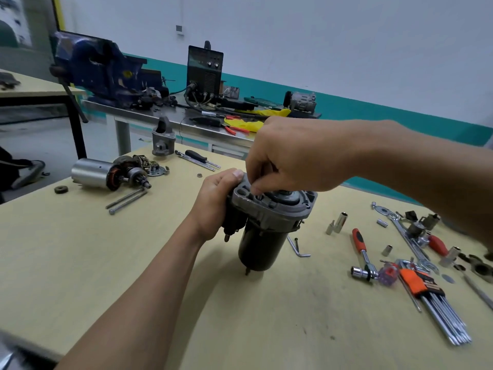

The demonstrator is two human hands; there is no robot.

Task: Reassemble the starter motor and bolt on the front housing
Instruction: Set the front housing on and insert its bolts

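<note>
A starter motor (260, 244) stands upright on the yellow table (80, 249), black body down, grey cast end plate (277, 206) up. My left hand (217, 201) grips its left side around the black solenoid, thumb on the plate's corner. My right hand (296, 156) hovers over the plate with its fingers curled down, fingertips at a hole near the plate's left edge; whatever they pinch is hidden. The grey front housing (163, 138) sits at the table's far edge. A second armature with silver case (106, 173) lies at far left, two long bolts (126, 200) beside it.
Sockets (340, 221), a red-handled ratchet (361, 252), wrenches (410, 241), an orange hex-key set (429, 297) and a loose hex key (297, 245) lie to the right. A screwdriver (201, 158) and a small nut (199, 175) lie behind. A steel bench with a blue vise (98, 68) stands beyond.
</note>
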